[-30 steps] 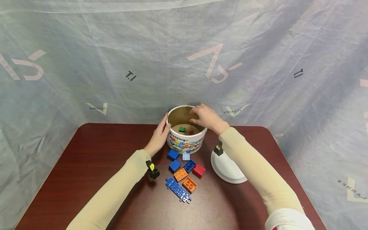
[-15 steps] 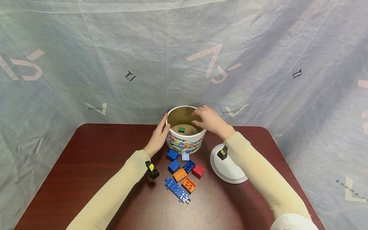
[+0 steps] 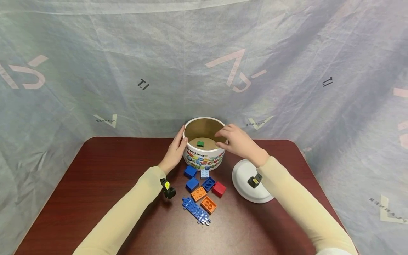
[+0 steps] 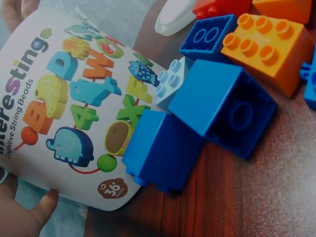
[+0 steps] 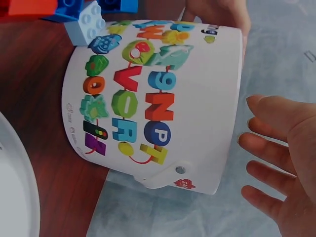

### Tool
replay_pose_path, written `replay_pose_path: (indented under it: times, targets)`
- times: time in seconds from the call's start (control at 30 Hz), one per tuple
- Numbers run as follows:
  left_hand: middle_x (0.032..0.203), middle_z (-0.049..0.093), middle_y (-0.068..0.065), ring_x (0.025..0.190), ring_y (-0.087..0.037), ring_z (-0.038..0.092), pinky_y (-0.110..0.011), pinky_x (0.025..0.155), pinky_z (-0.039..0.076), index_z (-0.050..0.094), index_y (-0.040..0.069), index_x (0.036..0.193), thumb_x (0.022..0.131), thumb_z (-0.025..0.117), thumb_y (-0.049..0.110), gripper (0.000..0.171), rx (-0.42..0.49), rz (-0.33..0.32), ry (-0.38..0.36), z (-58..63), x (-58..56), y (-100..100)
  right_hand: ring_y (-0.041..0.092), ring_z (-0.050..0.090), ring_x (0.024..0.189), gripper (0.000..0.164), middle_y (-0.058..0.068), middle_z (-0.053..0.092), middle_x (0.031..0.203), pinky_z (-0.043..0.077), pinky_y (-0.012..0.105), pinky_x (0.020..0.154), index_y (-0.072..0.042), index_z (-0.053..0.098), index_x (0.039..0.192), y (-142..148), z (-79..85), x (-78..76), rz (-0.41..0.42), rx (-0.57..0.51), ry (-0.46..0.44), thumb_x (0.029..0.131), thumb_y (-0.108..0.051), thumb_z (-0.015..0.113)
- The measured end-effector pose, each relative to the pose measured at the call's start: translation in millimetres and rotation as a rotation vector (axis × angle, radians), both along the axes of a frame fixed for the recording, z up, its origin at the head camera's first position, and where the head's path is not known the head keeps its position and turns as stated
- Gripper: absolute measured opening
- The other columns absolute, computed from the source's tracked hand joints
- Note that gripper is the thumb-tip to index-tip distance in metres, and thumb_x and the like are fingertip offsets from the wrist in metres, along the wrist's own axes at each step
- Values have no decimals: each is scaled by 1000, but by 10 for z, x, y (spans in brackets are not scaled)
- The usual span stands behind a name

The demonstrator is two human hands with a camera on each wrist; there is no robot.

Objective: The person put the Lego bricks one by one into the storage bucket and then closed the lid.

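Note:
A white toy bucket (image 3: pixel 204 156) with colourful letter pictures stands uncovered at the back of the table. Inside, a green brick (image 3: pixel 200 144) lies on the floor. My left hand (image 3: pixel 174 152) rests along the bucket's left side, fingers fairly straight, thumb near the rim. Over the right part of the rim hovers my right hand (image 3: pixel 237 141); in the right wrist view its fingers are spread, with nothing between them. In front of the bucket lie blue bricks (image 3: pixel 192 184), a light blue brick (image 3: pixel 204 174), a red brick (image 3: pixel 219 189), orange bricks (image 3: pixel 199 194) and a blue plate with hooked end (image 3: pixel 196 211).
A round white lid (image 3: pixel 250 186) lies right of the bucket, partly under my right forearm. The dark red-brown table (image 3: pixel 105 184) ends at a grey cloth backdrop (image 3: pixel 185 71) close behind the bucket. Each wrist carries a small black camera (image 3: pixel 168 188).
My right hand has drawn back slightly toward me and to the right, over the rim. A red piece seen inside the bucket earlier is out of sight. The left hand has stayed put.

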State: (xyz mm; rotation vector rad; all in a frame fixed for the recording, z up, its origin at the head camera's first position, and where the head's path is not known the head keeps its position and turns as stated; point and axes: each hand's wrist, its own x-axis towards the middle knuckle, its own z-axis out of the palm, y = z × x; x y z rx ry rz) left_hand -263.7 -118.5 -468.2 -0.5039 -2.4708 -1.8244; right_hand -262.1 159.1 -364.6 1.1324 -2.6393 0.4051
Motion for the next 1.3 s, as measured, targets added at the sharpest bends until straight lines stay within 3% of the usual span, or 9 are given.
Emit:
replay_pose_path:
  times: [0.17,0.37,0.63,0.9,1.3]
  targets:
    - [175,11,-5,159,-28,16,-53,126,23,11,21,170,115,40,30,63,-14,5,0,26,14,4,31,61,108,25,9,74,109,54,44,90,-5,76,113,56,-21,126,12,-23,18,92,-19,81]
    - [175,12,-6,159,-29,17,-55,126,23,11,19,170,115,39,29,63,-13,6,8,24,13,6,30,61,106,26,8,73,108,54,44,90,-5,75,115,127,-24,270,35,-41,6,94,-20,79]
    - [175,10,-4,160,-28,15,-54,126,23,10,22,170,115,39,32,63,-15,4,1,17,19,3,29,61,104,29,10,73,109,54,46,90,-4,74,114,231,-91,432,56,-58,27,89,-16,84]
    - [175,11,-6,159,-29,15,-55,126,22,10,20,170,115,39,31,63,-15,0,13,7,3,2,25,63,105,28,6,72,108,54,43,94,-7,76,113,290,-241,577,78,-42,23,88,-18,85]
    - [175,9,-2,160,-26,13,-54,127,21,9,25,170,115,38,31,62,-12,0,-9,-1,2,2,21,63,101,27,5,72,104,57,39,88,-8,76,111,312,-558,764,92,-42,-15,88,-19,85]
